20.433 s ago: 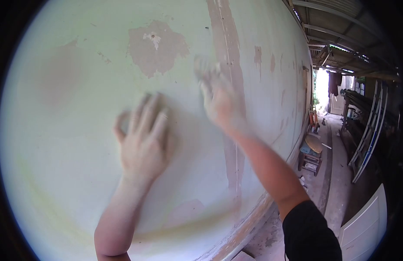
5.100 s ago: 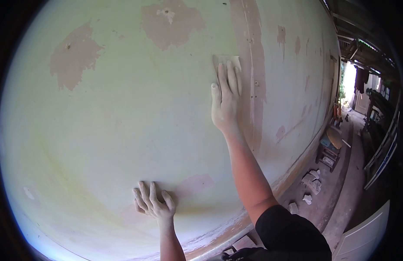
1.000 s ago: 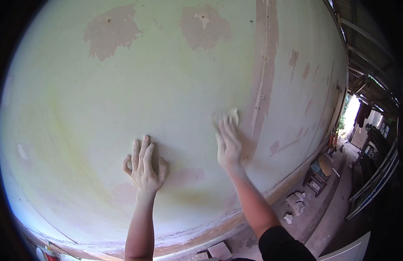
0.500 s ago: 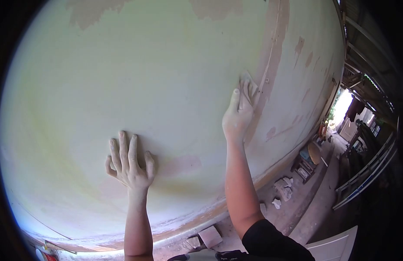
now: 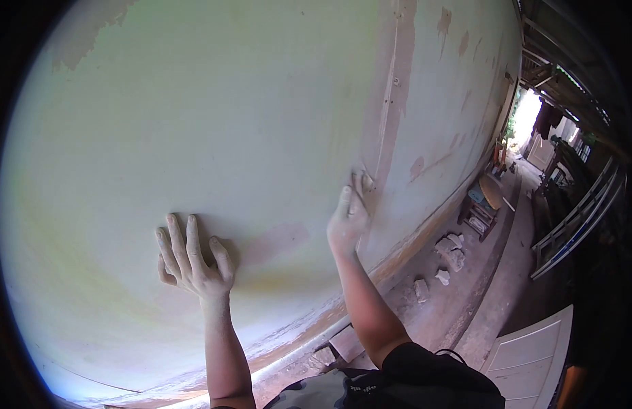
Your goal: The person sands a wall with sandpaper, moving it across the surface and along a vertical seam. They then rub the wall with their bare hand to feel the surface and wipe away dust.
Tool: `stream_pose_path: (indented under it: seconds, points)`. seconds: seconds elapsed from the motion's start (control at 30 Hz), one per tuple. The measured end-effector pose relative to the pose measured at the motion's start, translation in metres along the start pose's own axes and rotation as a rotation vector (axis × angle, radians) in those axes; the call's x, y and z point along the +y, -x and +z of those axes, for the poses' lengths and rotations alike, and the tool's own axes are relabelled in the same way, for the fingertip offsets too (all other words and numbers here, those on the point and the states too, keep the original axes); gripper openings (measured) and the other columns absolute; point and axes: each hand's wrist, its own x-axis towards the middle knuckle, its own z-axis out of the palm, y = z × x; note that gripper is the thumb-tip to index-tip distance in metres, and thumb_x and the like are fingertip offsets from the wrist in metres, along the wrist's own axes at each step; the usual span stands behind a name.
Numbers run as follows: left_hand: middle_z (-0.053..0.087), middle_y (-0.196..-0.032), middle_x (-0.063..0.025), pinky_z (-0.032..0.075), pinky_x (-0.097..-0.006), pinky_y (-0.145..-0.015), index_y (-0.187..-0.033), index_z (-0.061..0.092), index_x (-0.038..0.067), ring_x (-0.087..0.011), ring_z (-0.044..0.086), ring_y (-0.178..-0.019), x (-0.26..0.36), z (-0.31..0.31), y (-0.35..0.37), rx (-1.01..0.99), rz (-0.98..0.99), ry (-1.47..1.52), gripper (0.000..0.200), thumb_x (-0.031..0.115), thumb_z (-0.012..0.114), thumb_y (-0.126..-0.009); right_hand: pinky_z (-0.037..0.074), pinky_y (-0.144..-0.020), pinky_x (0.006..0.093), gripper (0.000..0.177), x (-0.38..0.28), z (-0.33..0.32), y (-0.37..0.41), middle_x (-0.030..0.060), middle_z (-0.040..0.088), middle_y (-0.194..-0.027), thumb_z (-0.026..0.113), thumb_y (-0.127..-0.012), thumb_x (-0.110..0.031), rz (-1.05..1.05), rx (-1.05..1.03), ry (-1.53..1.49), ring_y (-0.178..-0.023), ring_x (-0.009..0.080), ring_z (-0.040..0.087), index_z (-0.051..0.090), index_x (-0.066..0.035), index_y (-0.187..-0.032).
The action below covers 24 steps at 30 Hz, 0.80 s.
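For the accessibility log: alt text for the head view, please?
A person's left hand lies spread flat on a pale green wall while the right hand presses a small pale sheet against it beside a pinkish vertical strip. Rubble lies on the ground below.

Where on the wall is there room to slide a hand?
The wall is wide and bare above the left hand, and between it and the right hand, up to the brown strip. The floor below is crowded with rubble chunks and a small table.
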Motion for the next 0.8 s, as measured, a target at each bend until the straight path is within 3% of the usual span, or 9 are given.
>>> stream_pose_path:
  seconds: [0.03, 0.17, 0.3, 0.4, 0.53, 0.7, 0.77, 0.8]
  points:
    - [0.059, -0.153, -0.0114, 0.024, -0.0429, -0.113, -0.138, 0.068, 0.014, -0.029, 0.046, -0.148, -0.001, 0.0, 0.0, 0.001, 0.0, 0.0, 0.046, 0.026, 0.06, -0.094, 0.041, -0.119, 0.0488, 0.037, -0.015, 0.012, 0.004, 0.0289, 0.05, -0.154, 0.051, -0.106, -0.005, -0.188, -0.02, 0.071, -0.147, 0.046, 0.043, 0.061, 0.012, -0.137]
    - [0.058, -0.154, -0.012, 0.025, -0.0429, -0.113, -0.139, 0.067, 0.013, -0.0292, 0.046, -0.148, -0.001, -0.001, 0.003, 0.0, 0.002, -0.008, 0.046, 0.026, 0.059, -0.096, 0.035, -0.122, 0.0535, 0.045, -0.03, 0.029, 0.079, 0.0293, 0.047, -0.157, 0.054, -0.107, -0.016, -0.373, -0.209, 0.0, -0.147, 0.049, 0.042, 0.056, 0.01, -0.144]
    - [0.057, -0.155, -0.013, 0.025, -0.0444, -0.114, -0.14, 0.066, 0.012, -0.0302, 0.044, -0.149, -0.003, 0.0, 0.006, -0.006, 0.018, -0.012, 0.047, 0.025, 0.058, -0.096, 0.027, -0.124, 0.0603, 0.056, -0.023, 0.039, 0.088, 0.0309, 0.038, -0.162, 0.057, -0.106, -0.025, -0.381, -0.246, 0.088, -0.152, 0.0521, 0.032, 0.049, 0.011, -0.149]
    - [0.056, -0.156, -0.0145, 0.024, -0.0457, -0.116, -0.141, 0.065, 0.011, -0.0311, 0.042, -0.151, -0.004, 0.0, 0.006, -0.014, 0.043, -0.009, 0.046, 0.026, 0.057, -0.098, 0.014, -0.127, 0.0616, 0.075, -0.033, 0.04, 0.045, 0.0252, 0.028, -0.169, 0.064, -0.099, -0.042, -0.589, -0.263, 0.284, -0.157, 0.0459, 0.022, 0.042, -0.002, -0.159]
    - [0.054, -0.157, -0.0156, 0.024, -0.047, -0.116, -0.142, 0.064, 0.009, -0.0314, 0.042, -0.151, -0.007, 0.001, 0.009, -0.011, 0.054, 0.001, 0.046, 0.028, 0.056, -0.101, 0.014, -0.128, 0.0602, 0.075, -0.011, 0.039, 0.012, 0.0236, 0.028, -0.169, 0.058, -0.102, -0.043, -0.505, -0.287, 0.26, -0.157, 0.0454, 0.022, 0.037, -0.002, -0.161]
    - [0.053, -0.158, -0.0157, 0.024, -0.0467, -0.117, -0.143, 0.063, 0.009, -0.0312, 0.042, -0.151, -0.011, 0.005, 0.011, 0.015, 0.072, -0.016, 0.047, 0.031, 0.055, -0.102, 0.011, -0.128, 0.0585, 0.07, 0.05, 0.016, -0.002, 0.0235, 0.025, -0.171, 0.045, -0.108, -0.041, -0.331, -0.039, 0.238, -0.159, 0.0441, 0.019, 0.031, 0.001, -0.163]
    - [0.053, -0.158, -0.0153, 0.024, -0.046, -0.116, -0.143, 0.062, 0.009, -0.0308, 0.042, -0.151, -0.008, 0.004, 0.011, 0.012, 0.073, -0.029, 0.048, 0.033, 0.054, -0.103, 0.005, -0.13, 0.0537, 0.065, 0.072, 0.015, 0.017, 0.0257, 0.015, -0.173, 0.031, -0.113, -0.034, 0.003, 0.102, 0.15, -0.161, 0.0445, 0.008, 0.021, 0.003, -0.165]
    - [0.053, -0.158, -0.0151, 0.024, -0.0457, -0.116, -0.143, 0.062, 0.009, -0.0307, 0.042, -0.152, -0.008, 0.004, 0.012, 0.012, 0.06, -0.017, 0.048, 0.033, 0.054, -0.103, 0.005, -0.13, 0.0537, 0.065, 0.076, 0.015, 0.034, 0.0257, 0.015, -0.173, 0.031, -0.113, -0.034, 0.008, 0.109, 0.15, -0.161, 0.0445, 0.008, 0.021, 0.003, -0.165]
